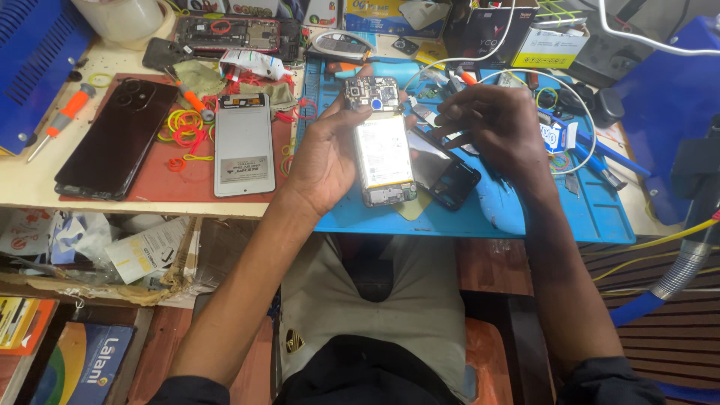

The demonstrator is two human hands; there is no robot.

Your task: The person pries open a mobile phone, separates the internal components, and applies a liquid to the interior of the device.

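Mid-repair, it seems: left hand (324, 154) grips an opened phone (383, 142), battery showing. Right hand (491, 124), at its three o'clock, pinches closed on something unseen; careful fingertip placement next.

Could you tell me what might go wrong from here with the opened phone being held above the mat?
The opened phone sits in the left hand alone, over the blue mat edge; it could slip toward the lap. The right hand hovers over scattered tools and a dark back cover, which it might knock.
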